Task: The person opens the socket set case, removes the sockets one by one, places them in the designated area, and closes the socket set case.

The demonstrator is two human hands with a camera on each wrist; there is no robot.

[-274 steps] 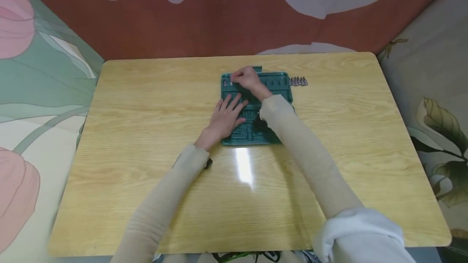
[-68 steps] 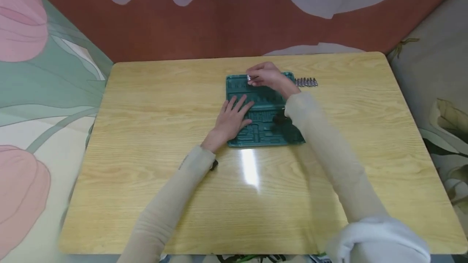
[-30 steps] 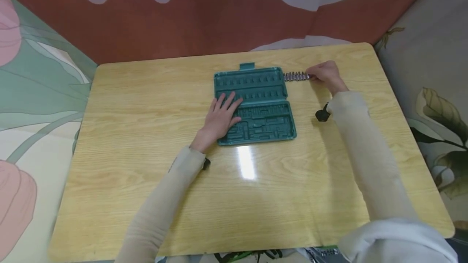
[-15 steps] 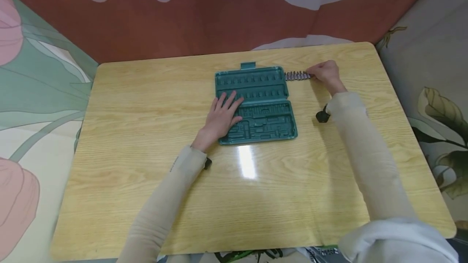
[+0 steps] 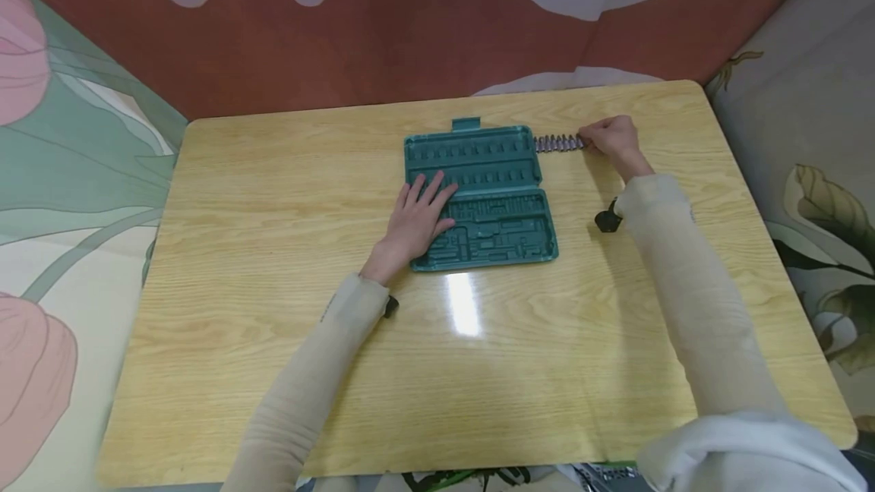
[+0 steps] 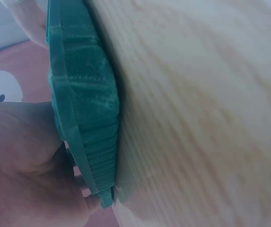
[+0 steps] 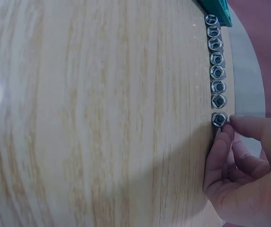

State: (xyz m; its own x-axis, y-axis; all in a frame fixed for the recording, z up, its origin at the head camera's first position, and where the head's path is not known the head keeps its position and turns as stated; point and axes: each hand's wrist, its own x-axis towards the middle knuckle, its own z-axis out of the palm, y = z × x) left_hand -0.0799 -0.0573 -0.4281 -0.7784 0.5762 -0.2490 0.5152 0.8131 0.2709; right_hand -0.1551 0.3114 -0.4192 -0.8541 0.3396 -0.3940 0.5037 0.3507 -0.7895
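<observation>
An open green plastic socket case [image 5: 499, 230] lies on the table with its moulded slots facing up. My left hand [image 5: 413, 226] rests on its left side, fingers spread; the left wrist view shows the palm [image 6: 27, 165] beside the green case edge [image 6: 86, 94]. A row of small silver sockets [image 5: 557, 143] runs from the case's upper right corner. At the row's far right end, my right hand [image 5: 615, 139] pinches the last socket [image 7: 219, 119] between thumb and finger. That socket stands slightly apart from the other sockets [image 7: 217, 72].
The wooden table [image 5: 273, 188] extends around the case on every side. A reddish patterned cloth [image 5: 444, 44] hangs behind its far edge. A black wrist camera [image 5: 607, 219] sits under the right cuff, close over the tabletop.
My right hand has carried a socket from over the case to the row's right end, making the row longer, and has stayed there for the last second. My left hand keeps its place.
</observation>
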